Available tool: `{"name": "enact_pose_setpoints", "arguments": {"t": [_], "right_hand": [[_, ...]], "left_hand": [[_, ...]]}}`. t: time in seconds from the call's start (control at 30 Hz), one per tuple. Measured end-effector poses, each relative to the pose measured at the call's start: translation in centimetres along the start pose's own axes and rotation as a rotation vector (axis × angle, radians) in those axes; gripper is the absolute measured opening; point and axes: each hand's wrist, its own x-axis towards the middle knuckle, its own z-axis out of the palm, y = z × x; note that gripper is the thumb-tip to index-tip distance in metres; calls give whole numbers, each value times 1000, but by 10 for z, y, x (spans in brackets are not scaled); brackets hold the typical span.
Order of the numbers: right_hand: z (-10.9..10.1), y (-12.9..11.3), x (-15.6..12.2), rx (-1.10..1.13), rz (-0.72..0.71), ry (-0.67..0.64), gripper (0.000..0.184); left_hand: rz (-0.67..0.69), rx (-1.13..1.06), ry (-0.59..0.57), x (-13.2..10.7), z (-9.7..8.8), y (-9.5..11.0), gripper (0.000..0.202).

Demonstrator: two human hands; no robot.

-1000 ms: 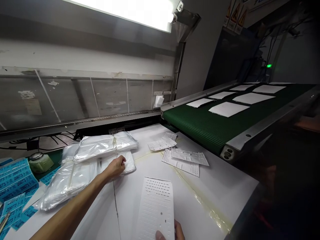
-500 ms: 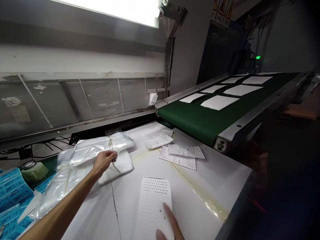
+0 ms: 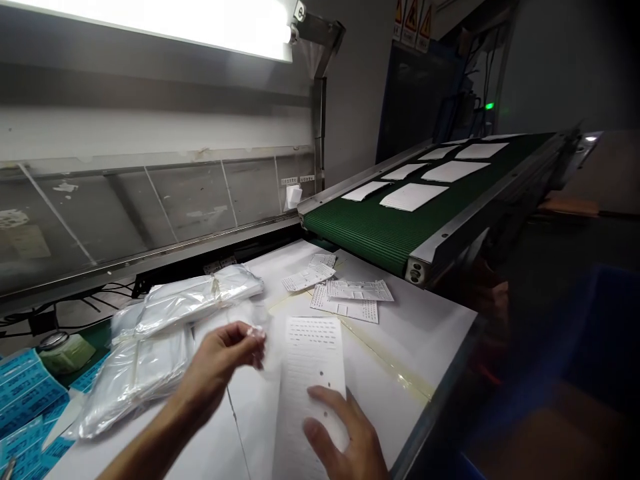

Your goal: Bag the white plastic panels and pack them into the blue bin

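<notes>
My left hand (image 3: 227, 357) is closed in a pinch on the edge of a thin clear plastic bag (image 3: 270, 343), right of the bundled bags. Under my right hand (image 3: 350, 430) is a long white card (image 3: 313, 360) with rows of small slots and a few round holes. Thumb and index finger are spread apart over its face; the other fingers are mostly hidden. To the left lie bundles of clear plastic bags (image 3: 145, 360), bound with ties. Several loose slotted white cards (image 3: 357, 290) overlap farther back on the white work surface (image 3: 425, 333).
A green conveyor belt (image 3: 360, 230) slopes up at the back right, carrying several white cards (image 3: 413, 197). Blue printed sheets (image 3: 25, 387) and a jar with a metal lid (image 3: 63, 350) sit at far left. A lit lamp (image 3: 150, 20) hangs above.
My left hand has come away from the bag bundles toward the right, drawing a clear bag with it. My right hand has come farther into view over the white card, which has shifted forward.
</notes>
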Motion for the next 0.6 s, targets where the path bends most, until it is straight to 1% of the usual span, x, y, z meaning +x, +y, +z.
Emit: {"name": "enact_pose_setpoints", "arguments": {"t": [0.07,0.13,0.2,0.27,0.37,0.4,0.47,0.5,0.53,0.57,0.6], "right_hand": [[-4,-16,1,-32,-85,-57,43],[-4,-23,0,-78,-185,-80,36],[-4,-23,-3,-119,-265,-92,27],[-6,-19,-5,-134,-295,-112,24],[-12,-15,-3,-162,-260,-143,23],[-15,-15,0,-192,-241,-143,23],[-21,-17,8,-258,-179,-143,23],[-26,-19,12,-270,-135,-152,24],[-31,-20,16,-254,-86,-171,26],[-38,-20,18,-207,-40,-175,30],[-46,-20,19,-136,-3,-156,33]], "left_hand": [[-112,-85,-101,-25,24,-14,19],[-179,-152,-166,-42,39,-29,17],[-201,-194,-194,-52,44,-40,18],[-219,-231,-195,-57,43,-46,21],[-260,-363,-159,-63,38,-46,24],[-277,-424,-168,-65,37,-45,25],[-300,-493,-226,-69,33,-44,26],[-296,-481,-262,-69,31,-44,25],[-286,-419,-282,-68,29,-44,24],[-264,-310,-271,-65,26,-45,21],[-234,-172,-235,-62,23,-46,19]]}}
